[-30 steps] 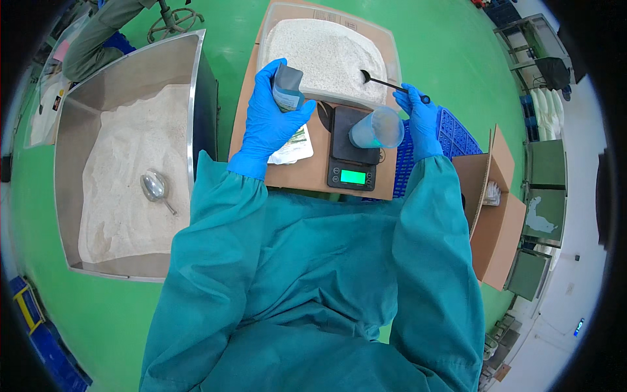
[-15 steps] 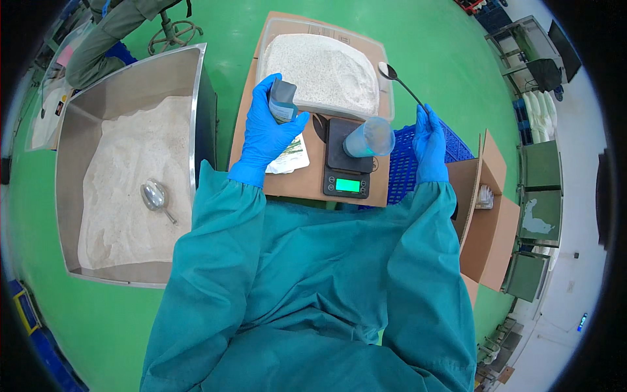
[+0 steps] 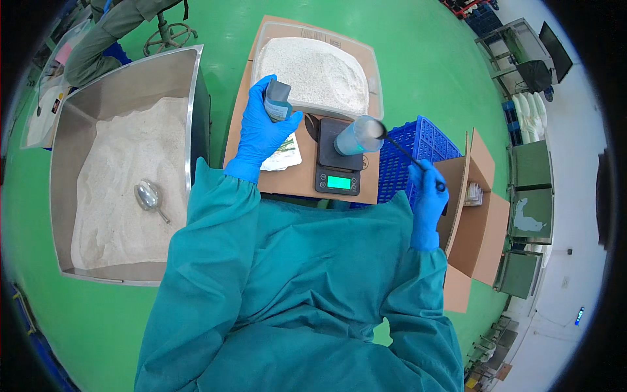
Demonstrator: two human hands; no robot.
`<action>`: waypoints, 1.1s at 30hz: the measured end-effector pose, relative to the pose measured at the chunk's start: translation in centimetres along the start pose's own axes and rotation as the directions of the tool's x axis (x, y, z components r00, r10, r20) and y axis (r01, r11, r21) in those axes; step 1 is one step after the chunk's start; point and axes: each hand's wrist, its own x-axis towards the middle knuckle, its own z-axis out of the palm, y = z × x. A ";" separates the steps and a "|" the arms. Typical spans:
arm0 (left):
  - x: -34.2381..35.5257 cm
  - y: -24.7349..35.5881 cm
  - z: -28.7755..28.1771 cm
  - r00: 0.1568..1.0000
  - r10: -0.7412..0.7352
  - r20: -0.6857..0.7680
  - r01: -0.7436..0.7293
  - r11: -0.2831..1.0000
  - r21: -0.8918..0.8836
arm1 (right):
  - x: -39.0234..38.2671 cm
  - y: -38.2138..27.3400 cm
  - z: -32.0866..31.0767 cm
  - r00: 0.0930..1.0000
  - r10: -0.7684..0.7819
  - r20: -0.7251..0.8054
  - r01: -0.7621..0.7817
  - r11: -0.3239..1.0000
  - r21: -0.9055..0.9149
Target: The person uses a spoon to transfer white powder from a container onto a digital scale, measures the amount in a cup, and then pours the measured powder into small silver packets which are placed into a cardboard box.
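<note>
My gloved left hand is closed around a small grey-blue pouch with its mouth upward, over the box's left side. In my right hand is the handle of a long black spoon. The spoon's bowl is at the rim of a translucent cup, and I cannot make out what is in it. That cup stands on a black digital scale with a lit green display. Beyond my left hand lies a clear plastic tub of speckled white powder.
A cardboard box supports the scale, tub and white packets. At left, a steel bin holds pale powder and a metal scoop. At right are a blue crate and an open carton. Someone's sleeved arm shows top left.
My right hand has come down and nearer to me, taking the spoon's bowl from beside the tub to the cup's rim. The left hand still holds the pouch in about the same place.
</note>
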 end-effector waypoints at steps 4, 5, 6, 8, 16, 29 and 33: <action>-0.2 0.2 -0.1 1.000 -0.012 0.001 0.012 1.000 -0.010 | -1.3 -0.2 0.5 0.923 -0.251 0.292 0.351 0.859 -0.373; -0.3 0.2 -0.2 1.000 -0.013 -0.003 0.013 1.000 -0.007 | -1.4 -0.5 0.7 0.864 -0.317 0.391 0.488 0.716 -0.498; -0.3 0.2 -0.2 1.000 -0.012 -0.005 0.012 1.000 -0.015 | -1.5 -1.0 0.9 0.864 -0.316 0.391 0.491 0.699 -0.519; -0.2 0.3 -0.2 1.000 -0.019 -0.005 0.019 1.000 -0.023 | -1.3 -1.5 1.1 0.890 -0.310 0.334 0.444 0.755 -0.483; 0.0 0.8 -0.2 0.996 -0.084 0.039 0.085 0.996 -0.039 | 10.3 1.6 3.4 0.991 -0.135 0.000 0.134 0.983 -0.126; 0.5 0.4 0.0 0.993 -0.101 0.053 0.101 0.995 0.002 | 17.8 11.0 6.8 0.971 0.125 0.204 -0.116 0.992 -0.054; 0.5 0.5 0.5 0.993 -0.104 0.061 0.106 0.994 -0.028 | 18.7 11.3 3.9 0.978 0.181 0.100 -0.189 0.978 0.086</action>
